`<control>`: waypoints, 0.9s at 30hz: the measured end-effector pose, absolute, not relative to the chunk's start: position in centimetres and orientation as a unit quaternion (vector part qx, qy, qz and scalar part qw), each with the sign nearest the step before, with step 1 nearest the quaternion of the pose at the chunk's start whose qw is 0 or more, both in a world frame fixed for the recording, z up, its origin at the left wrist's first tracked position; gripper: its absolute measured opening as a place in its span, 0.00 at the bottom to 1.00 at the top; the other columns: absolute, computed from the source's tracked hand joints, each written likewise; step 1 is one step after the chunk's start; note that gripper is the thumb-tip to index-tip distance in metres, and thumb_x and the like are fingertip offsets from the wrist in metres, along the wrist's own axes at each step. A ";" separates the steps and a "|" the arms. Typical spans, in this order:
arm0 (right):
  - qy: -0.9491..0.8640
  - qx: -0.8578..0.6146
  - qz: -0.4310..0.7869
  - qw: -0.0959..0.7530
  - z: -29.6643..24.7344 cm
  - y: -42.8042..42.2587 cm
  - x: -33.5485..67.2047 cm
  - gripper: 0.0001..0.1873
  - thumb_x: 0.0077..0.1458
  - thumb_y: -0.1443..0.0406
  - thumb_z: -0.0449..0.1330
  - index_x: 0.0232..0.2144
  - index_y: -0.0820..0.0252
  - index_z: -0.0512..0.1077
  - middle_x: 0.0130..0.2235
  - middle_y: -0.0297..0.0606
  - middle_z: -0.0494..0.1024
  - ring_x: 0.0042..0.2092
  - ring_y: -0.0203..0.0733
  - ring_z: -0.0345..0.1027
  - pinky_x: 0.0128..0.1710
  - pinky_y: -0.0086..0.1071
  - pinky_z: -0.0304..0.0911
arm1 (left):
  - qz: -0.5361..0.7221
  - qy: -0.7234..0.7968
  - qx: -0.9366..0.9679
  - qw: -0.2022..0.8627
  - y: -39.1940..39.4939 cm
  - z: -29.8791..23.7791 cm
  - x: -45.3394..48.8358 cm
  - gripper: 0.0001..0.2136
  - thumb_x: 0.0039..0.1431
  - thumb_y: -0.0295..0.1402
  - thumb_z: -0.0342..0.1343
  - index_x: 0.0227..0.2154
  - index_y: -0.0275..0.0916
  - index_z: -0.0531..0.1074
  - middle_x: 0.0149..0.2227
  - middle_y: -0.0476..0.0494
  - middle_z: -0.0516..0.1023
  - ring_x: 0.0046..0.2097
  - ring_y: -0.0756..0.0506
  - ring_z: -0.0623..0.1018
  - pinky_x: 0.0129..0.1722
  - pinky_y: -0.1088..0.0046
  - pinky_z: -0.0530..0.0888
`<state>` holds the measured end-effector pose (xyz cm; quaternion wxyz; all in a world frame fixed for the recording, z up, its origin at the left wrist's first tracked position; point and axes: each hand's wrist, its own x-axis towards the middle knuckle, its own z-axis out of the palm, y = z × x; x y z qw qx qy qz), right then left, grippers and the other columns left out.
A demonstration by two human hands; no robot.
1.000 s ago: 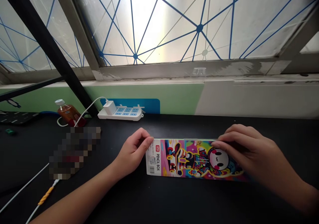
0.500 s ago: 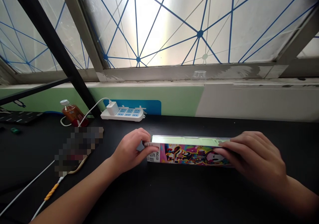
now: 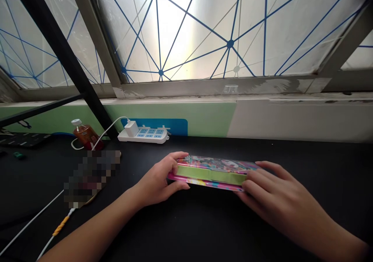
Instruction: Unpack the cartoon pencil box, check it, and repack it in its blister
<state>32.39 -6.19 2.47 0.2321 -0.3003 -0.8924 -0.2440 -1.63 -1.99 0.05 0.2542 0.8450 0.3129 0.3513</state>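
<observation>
Between my two hands is a long, flat pencil box [image 3: 210, 174] with a colourful cartoon print and a green long side facing me. My left hand [image 3: 155, 182] grips its left end, fingers on top and thumb along the lower edge. At the right end, my right hand [image 3: 276, 194] holds the box with fingers over the top and front. That end is partly hidden behind the fingers. The box is slightly tilted, just above or on the black tabletop [image 3: 180, 231]; I cannot tell which.
Behind the box, a white power strip [image 3: 151, 139] with a plugged-in charger [image 3: 131, 128] lies against the wall. To the left are a leaning drink bottle [image 3: 86, 134], a blurred-out device [image 3: 90, 178], white cables and a keyboard [image 3: 23, 138]. A clear cup [image 3: 231, 89] stands on the windowsill.
The pencil box has been turned about its long axis: the printed face now points upward and the green side faces me. Both hands have shifted their grip, the right one moving slightly left.
</observation>
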 end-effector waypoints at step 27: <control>-0.880 -0.440 0.066 0.167 1.7 -2.6 35.9 0.42 0.53 0.44 0.72 0.64 0.54 0.70 0.58 0.51 0.79 0.55 0.61 0.76 0.51 0.50 0.74 | 0.177 0.451 0.799 0.356 -0.5 -0.4 -2.4 0.54 0.52 0.47 0.76 0.76 0.49 0.50 0.73 0.31 0.58 0.71 0.26 0.65 0.70 0.45 0.65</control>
